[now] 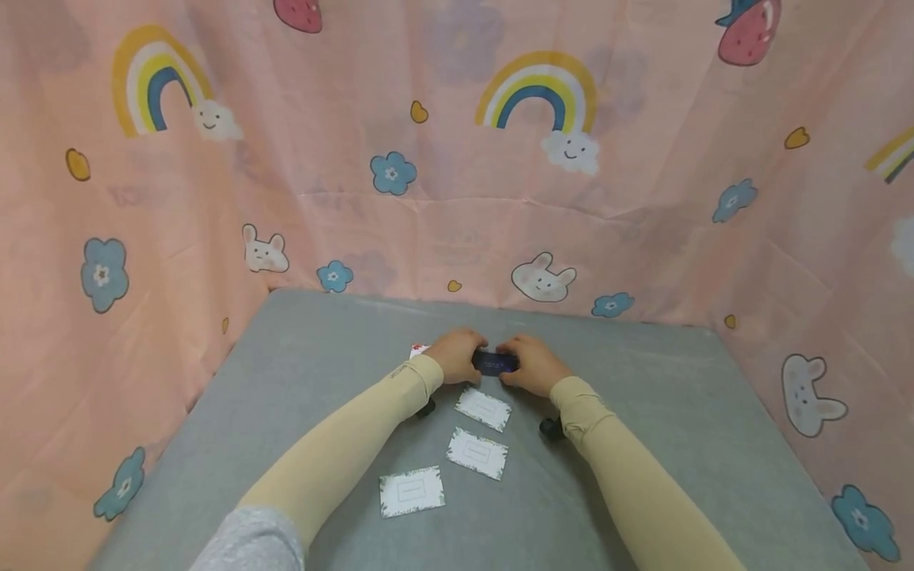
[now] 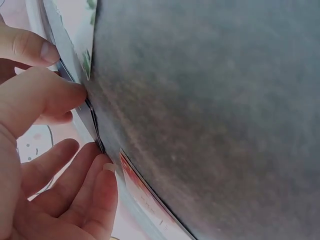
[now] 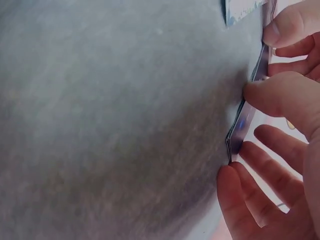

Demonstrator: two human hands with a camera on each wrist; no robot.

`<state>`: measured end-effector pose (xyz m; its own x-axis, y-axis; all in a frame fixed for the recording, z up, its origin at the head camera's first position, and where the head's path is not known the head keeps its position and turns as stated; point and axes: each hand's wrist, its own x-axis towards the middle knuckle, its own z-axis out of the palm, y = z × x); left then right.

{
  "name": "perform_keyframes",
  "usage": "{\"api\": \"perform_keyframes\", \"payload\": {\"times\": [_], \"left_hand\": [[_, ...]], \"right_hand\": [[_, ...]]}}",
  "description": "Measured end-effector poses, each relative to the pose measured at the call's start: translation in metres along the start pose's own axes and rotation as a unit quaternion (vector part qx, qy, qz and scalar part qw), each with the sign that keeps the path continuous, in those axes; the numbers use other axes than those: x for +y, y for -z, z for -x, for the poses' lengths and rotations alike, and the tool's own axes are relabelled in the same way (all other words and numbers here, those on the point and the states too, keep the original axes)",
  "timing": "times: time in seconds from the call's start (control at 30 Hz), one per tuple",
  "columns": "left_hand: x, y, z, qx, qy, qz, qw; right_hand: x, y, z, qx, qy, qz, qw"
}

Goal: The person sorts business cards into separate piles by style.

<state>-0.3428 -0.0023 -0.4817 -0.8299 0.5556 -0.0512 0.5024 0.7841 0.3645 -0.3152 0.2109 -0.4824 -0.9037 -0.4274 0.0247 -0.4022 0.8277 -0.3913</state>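
Note:
A thin dark blue card, possibly more than one layer, stands between both hands toward the back of the table. My left hand grips its left end and my right hand its right end. In the left wrist view the card shows nearly edge-on, with the thumb on the near face and the fingers behind. The right wrist view shows the card tilted the same way, its lower edge at the cloth. A red-and-white card lies partly hidden behind the left hand.
Three white cards with leafy borders lie nearer me: the far one, the middle one and the near one. Grey cloth covers the table. A pink patterned curtain closes off the back and sides.

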Motion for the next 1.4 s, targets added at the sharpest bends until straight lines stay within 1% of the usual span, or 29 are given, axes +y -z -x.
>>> {"api": "perform_keyframes", "payload": {"times": [0.17, 0.33, 0.4, 0.5, 0.6, 0.67, 0.73, 0.83, 0.9, 1.03, 1.13, 1.2, 1.27, 1.3, 1.33, 1.4], "left_hand": [[0.002, 0.002, 0.002, -0.005, 0.003, -0.001, 1.0], [0.005, 0.004, 0.01, 0.004, -0.001, -0.017, 0.9998], [0.007, 0.004, 0.017, 0.016, -0.011, -0.015, 0.9997], [0.01, 0.006, 0.033, 0.028, -0.036, 0.004, 0.9989], [0.011, 0.007, 0.051, 0.025, -0.055, 0.027, 0.9978], [0.011, 0.009, 0.063, 0.017, -0.056, 0.038, 0.9975], [0.011, 0.01, 0.073, 0.011, -0.055, 0.042, 0.9976], [0.011, 0.012, 0.086, 0.011, -0.058, 0.044, 0.9973], [0.01, 0.012, 0.093, 0.014, -0.06, 0.046, 0.997], [0.007, 0.01, 0.106, 0.017, -0.054, 0.047, 0.9973], [0.007, 0.009, 0.108, 0.008, -0.056, 0.035, 0.9978], [0.008, 0.009, 0.109, 0.0, -0.06, 0.026, 0.9979], [0.01, 0.01, 0.112, -0.009, -0.063, 0.027, 0.9976], [0.012, 0.012, 0.116, -0.013, -0.065, 0.03, 0.9974], [0.013, 0.014, 0.121, -0.016, -0.065, 0.036, 0.9971], [0.015, 0.02, 0.136, -0.02, -0.065, 0.052, 0.9963]], "right_hand": [[0.001, -0.002, 0.0, 0.004, 0.009, -0.01, 1.0], [0.0, -0.004, 0.004, 0.015, 0.01, 0.005, 1.0], [-0.005, -0.004, 0.01, 0.027, 0.008, 0.012, 1.0], [-0.013, -0.005, 0.026, 0.045, 0.013, 0.019, 0.999], [-0.022, -0.005, 0.045, 0.049, 0.018, 0.027, 0.998], [-0.026, -0.007, 0.057, 0.046, 0.017, 0.031, 0.998], [-0.029, -0.007, 0.068, 0.041, 0.007, 0.026, 0.999], [-0.032, -0.008, 0.081, 0.04, -0.007, 0.015, 0.999], [-0.036, -0.008, 0.087, 0.041, -0.013, 0.014, 0.999], [-0.045, -0.009, 0.091, 0.03, -0.007, 0.039, 0.999], [-0.053, -0.011, 0.091, 0.022, -0.005, 0.054, 0.998], [-0.057, -0.012, 0.092, 0.027, -0.005, 0.063, 0.998], [-0.064, -0.015, 0.094, 0.039, 0.005, 0.074, 0.996], [-0.069, -0.016, 0.096, 0.046, 0.016, 0.081, 0.996], [-0.074, -0.017, 0.099, 0.052, 0.033, 0.086, 0.994], [-0.089, -0.021, 0.104, 0.059, 0.074, 0.095, 0.991]]}}
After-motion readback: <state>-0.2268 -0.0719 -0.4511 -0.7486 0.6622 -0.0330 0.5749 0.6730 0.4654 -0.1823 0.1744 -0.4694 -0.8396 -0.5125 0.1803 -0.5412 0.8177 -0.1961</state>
